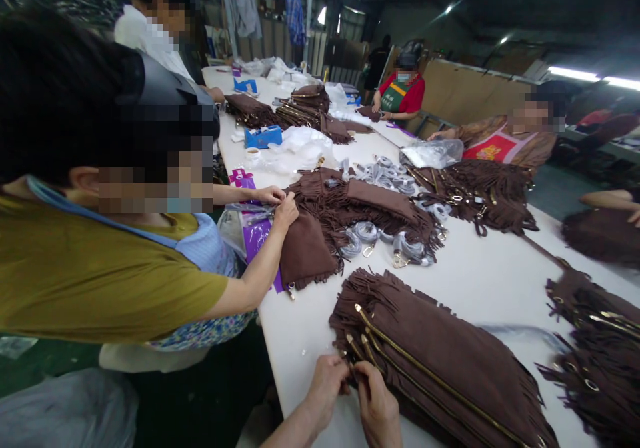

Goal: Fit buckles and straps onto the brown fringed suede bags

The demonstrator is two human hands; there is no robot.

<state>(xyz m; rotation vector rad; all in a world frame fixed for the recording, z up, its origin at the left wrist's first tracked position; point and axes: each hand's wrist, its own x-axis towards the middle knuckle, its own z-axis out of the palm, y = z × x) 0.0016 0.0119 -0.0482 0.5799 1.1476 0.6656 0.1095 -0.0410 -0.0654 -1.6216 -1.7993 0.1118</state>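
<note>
My left hand (pixel 324 389) and my right hand (pixel 376 405) are close together at the table's near edge. Both are closed, fingertips pinched on a small dark piece at the corner of a stack of brown fringed bags (pixel 425 341). My fingers cover most of that piece, so I cannot tell whether it is a strap, tab or fringe strand. Gold zippers (pixel 420 368) run along the stacked bags, their ends just above my right hand.
A co-worker (pixel 125 255) at my left handles a brown bag (pixel 307 248). Beyond lie more fringed bags (pixel 385 198), wrapped grey straps (pixel 367 233) with gold clasps and a blue tape dispenser (pixel 263 137). Other people work along the white table (pixel 295 321). More bags (pixel 600 341) lie right.
</note>
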